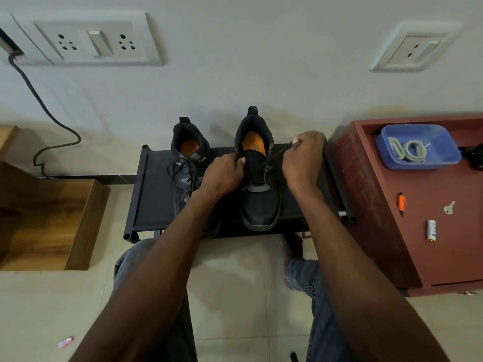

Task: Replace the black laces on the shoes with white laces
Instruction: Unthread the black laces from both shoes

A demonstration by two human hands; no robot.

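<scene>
Knees in jeans point(146, 259) sit closest. At twelve o'clock, the left hand point(224, 173) grips the right shoe point(258, 178) to keep it steady, while the right hand point(303, 158) pinches the black lace point(277, 154) and pulls. White laces point(407, 151) wait at two o'clock in a blue tub point(444, 158).

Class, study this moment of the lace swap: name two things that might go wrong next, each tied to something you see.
1. The right hand pulls the black lace sideways; the right shoe may tip or slide off the rack, though the left hand steadies it.
2. The white laces lie coiled in the blue tray and may tangle when lifted.
</scene>
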